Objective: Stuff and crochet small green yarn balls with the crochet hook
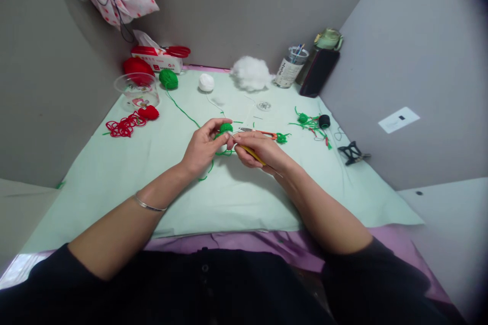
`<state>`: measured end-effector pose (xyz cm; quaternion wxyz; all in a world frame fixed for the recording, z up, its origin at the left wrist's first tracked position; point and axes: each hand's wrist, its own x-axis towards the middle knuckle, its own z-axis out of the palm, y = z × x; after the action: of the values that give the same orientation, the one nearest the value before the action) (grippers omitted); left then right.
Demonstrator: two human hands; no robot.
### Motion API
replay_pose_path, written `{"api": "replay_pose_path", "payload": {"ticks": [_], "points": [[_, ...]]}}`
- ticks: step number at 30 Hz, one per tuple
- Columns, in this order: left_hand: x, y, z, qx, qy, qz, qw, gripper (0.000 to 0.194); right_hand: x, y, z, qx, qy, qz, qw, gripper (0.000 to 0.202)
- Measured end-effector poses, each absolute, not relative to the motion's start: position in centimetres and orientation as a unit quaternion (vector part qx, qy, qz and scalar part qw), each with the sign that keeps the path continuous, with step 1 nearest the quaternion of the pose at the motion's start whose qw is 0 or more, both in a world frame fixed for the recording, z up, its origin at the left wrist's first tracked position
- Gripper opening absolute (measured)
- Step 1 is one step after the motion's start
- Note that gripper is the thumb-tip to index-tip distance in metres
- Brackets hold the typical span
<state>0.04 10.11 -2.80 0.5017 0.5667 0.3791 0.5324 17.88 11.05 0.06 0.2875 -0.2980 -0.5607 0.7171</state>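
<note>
Between the fingers of my left hand point(204, 144) is a small green crocheted piece point(225, 128), partly covered by the fingers. My right hand point(259, 148) grips a crochet hook point(252, 154) with a yellow handle, its tip close against the green piece. Both hands meet above the middle of the table. Green yarn point(212, 166) trails below the left hand. Just behind the right hand lie orange-handled scissors point(269, 134), with a small green yarn bundle point(282, 138) at their handle end.
Behind the hands sit a green yarn ball point(168, 79), a white yarn ball point(206, 82) and white stuffing point(251, 73). Red yarn point(125, 124) and a clear plastic tub point(137, 95) are at left. Yarn scraps point(314, 123), a black phone stand point(353, 153) and a bottle point(328, 40) are at right.
</note>
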Motion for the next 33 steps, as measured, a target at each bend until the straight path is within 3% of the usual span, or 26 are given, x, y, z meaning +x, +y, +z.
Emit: {"api": "replay_pose_path", "payload": {"ticks": [10,17,20,22,28,33], "points": [[0.1,10.1,-2.6,0.56,0.399,0.513,0.514,0.023,17.4,10.9,-0.2,-0.308,-0.541,0.711,0.327,0.029],[0.2,10.2,-2.7,0.6,0.426,0.507,0.448,0.015,16.2,8.9,-0.5,-0.416,-0.744,0.391,0.348,0.028],[0.1,10.0,-2.8,0.627,0.432,0.512,0.398,0.017,16.0,8.3,-0.6,-0.424,-0.778,0.315,0.341,0.022],[0.1,10.0,-2.9,0.645,0.433,0.511,0.368,0.019,16.0,8.4,-0.5,-0.414,-0.762,0.357,0.347,0.022],[-0.1,10.5,-3.4,0.682,0.443,0.52,0.26,0.021,16.9,10.3,0.5,-0.283,-0.511,0.762,0.278,0.023],[-0.1,10.7,-3.5,0.706,0.449,0.509,0.206,0.02,17.8,11.2,0.4,-0.24,-0.445,0.827,0.247,0.029]]}}
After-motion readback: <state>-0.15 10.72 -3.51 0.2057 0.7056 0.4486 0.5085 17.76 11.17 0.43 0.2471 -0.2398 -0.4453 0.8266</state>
